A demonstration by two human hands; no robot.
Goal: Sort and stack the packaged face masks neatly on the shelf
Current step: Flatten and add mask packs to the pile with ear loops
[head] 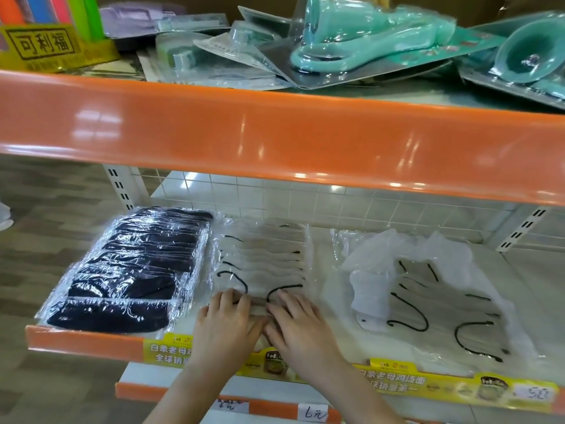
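Both hands, left hand and right hand, are laid side by side with fingers nearly straight, pressed flat on the front pack of the white mask row. This row is flanked by black mask packs at left and loose white packs at right, all on the lower shelf.

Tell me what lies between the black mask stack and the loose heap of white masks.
Head view: a row of white packaged masks, with both hands, left and right, resting on its front.
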